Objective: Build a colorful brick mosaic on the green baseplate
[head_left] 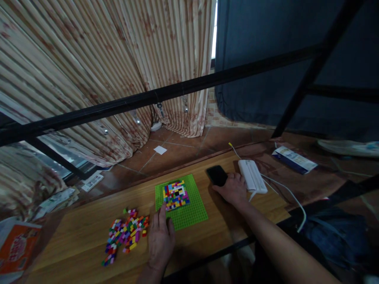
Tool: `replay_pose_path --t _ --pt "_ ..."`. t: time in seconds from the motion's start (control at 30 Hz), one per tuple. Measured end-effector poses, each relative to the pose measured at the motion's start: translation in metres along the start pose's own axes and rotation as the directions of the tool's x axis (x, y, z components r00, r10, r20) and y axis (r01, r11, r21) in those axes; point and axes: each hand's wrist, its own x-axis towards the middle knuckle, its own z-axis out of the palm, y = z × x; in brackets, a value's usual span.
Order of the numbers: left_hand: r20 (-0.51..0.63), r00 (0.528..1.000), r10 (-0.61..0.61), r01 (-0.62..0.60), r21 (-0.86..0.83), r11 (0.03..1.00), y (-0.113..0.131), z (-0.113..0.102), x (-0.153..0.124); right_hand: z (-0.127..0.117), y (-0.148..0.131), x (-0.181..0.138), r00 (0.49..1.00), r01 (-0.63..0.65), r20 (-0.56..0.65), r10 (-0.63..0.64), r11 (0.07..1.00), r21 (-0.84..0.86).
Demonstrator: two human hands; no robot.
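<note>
My left hand point(161, 236) lies near the left edge of a green baseplate point(195, 209), its fingers stretched forward and the fingertips at the plate's edge. Several small multicolored building bricks point(177, 195) are set on the plate in a tight block with white and black ones in the middle. Left of this hand is a loose pile of building bricks point(127, 230). My right hand point(235, 191) is around the near end of a black smartphone point(217, 174), which rests on the table with its screen dark. The thumb is at its near edge; the fingertips are partly hidden.
A white power strip point(252, 176) with cables stands right of my right hand on the wooden table point(89, 221). A black metal rail point(177, 87) crosses beyond the table. A blue-and-white box point(294, 159) lies at right, an orange package point(19, 248) at left.
</note>
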Motion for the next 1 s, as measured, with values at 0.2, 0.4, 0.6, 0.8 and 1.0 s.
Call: replay_pose_path --t 0.2,0.4,0.6,0.8,1.0 --pt "-0.008 1.0 0.009 -0.009 0.013 1.0 0.002 -0.002 0.001 -0.001 0.0 -0.001 1.0 0.001 -0.008 -0.001 1.0 0.006" --pt "-0.002 1.0 0.031 -0.03 0.065 0.997 0.005 -0.003 0.002 0.0 0.005 -0.002 1.0 0.012 0.014 -0.012 1.0 0.016" --pt "-0.002 1.0 0.026 -0.026 0.065 0.998 0.008 -0.006 0.004 -0.011 0.027 0.005 0.978 0.206 -0.035 -0.203 0.974 0.09" --pt "0.011 1.0 0.01 -0.011 0.06 0.998 0.008 -0.006 0.005 -0.023 0.057 -0.007 0.916 0.398 -0.056 -0.397 0.917 -0.001" --pt "0.026 1.0 0.01 -0.012 0.072 0.997 0.007 -0.005 0.005 -0.026 0.064 -0.025 0.898 0.44 0.025 -0.44 0.891 -0.109"
